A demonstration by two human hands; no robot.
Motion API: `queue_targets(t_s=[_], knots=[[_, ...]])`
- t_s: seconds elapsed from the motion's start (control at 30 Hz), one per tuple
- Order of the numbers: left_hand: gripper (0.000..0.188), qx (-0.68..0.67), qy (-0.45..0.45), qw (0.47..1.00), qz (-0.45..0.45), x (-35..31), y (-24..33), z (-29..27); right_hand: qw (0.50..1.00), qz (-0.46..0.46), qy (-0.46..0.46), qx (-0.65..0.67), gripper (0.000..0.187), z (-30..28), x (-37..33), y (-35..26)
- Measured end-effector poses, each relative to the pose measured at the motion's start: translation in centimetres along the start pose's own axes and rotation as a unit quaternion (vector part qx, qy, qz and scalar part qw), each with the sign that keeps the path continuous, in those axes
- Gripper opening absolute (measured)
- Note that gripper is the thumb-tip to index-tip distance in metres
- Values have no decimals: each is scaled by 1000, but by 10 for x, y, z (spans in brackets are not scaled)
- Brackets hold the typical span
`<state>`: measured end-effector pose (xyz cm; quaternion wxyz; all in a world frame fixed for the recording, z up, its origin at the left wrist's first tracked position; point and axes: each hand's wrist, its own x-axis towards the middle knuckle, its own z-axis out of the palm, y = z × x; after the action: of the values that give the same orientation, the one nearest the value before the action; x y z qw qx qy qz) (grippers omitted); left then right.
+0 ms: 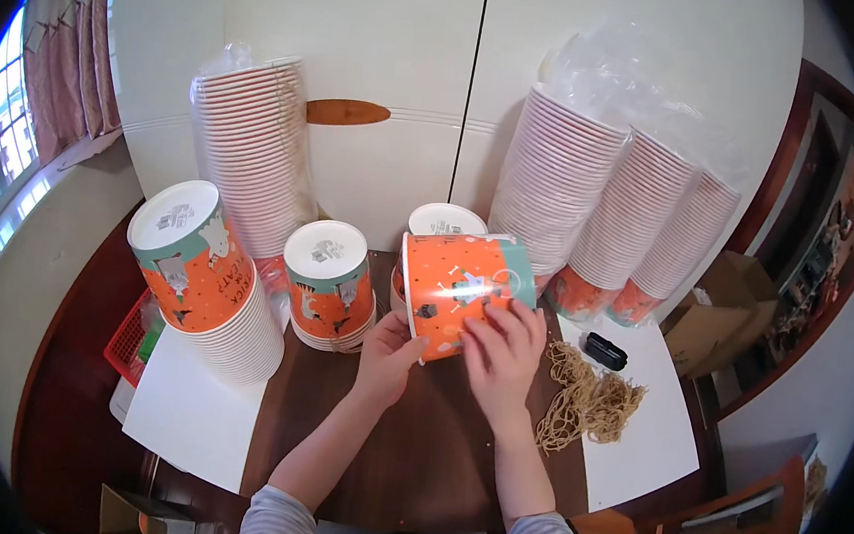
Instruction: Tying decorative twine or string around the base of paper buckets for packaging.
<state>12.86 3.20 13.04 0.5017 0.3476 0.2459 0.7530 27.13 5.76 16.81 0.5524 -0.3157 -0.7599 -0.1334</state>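
Note:
An orange paper bucket (456, 261) with a teal band and printed pictures is tipped on its side above the middle of the table. My left hand (390, 357) grips it at the lower left, thumb on the wall near the white rim. My right hand (506, 354) is closed against its lower right side, fingers pressed on the printed wall. Behind the held bucket, a white-bottomed upturned bucket (446, 218) is partly hidden. To the left stand a short upturned stack (326, 269) and a taller upturned stack (197, 259) of matching buckets.
Tall plastic-wrapped bucket stacks rise at the back left (256, 143) and back right (559, 177). A tangled bundle of tan string (592, 401) and a small black object (605, 351) lie on the right. A red basket (126, 339) sits beyond the table's left edge.

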Motion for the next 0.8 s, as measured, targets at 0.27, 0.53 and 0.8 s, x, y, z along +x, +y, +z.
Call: queue_targets(t_s=[0.27, 0.53, 0.8], knots=[[17, 140, -73, 987, 4, -10, 0, 6, 987, 2, -6, 158, 18, 18, -11, -3], [11, 289, -48, 952, 89, -16, -9, 5, 987, 2, 22, 161, 11, 17, -12, 1], [13, 487, -31, 852, 189, -16, 16, 13, 983, 65, -76, 153, 9, -5, 1, 24]])
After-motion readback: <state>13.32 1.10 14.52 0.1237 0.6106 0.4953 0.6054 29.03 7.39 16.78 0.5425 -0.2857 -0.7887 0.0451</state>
